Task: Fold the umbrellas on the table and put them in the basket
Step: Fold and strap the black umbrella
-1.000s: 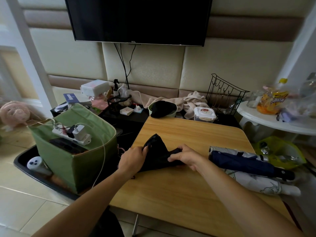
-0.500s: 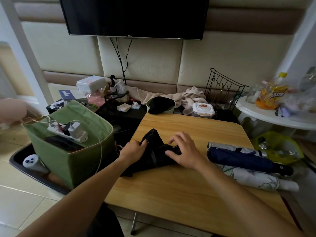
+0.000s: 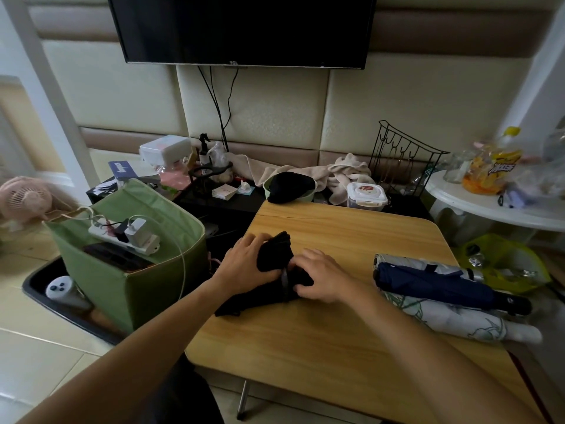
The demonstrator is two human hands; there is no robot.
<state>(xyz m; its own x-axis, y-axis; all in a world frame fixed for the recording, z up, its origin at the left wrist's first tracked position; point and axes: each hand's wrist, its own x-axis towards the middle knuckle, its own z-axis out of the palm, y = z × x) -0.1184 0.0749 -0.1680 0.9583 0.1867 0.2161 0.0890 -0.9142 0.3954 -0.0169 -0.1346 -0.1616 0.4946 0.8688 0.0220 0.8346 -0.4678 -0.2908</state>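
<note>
Black fabric folding umbrella (image 3: 269,280) on wooden counter (image 3: 321,341) | left hand (image 3: 244,267) grips canopy, right hand (image 3: 321,278) pinches strap | likely light, limp, slippery; grasp mid-bundle.

A black umbrella (image 3: 269,281) lies on the wooden surface (image 3: 336,347) near its left edge, with both hands on it: the left hand (image 3: 244,267) grips the bunched fabric at the far end, and the right hand (image 3: 321,278) pinches around the strap at its middle. To the right lie a navy umbrella (image 3: 440,286) and a white patterned umbrella (image 3: 458,321) (touching, side by side). A green basket (image 3: 137,270) stands on the floor left of the surface.
</note>
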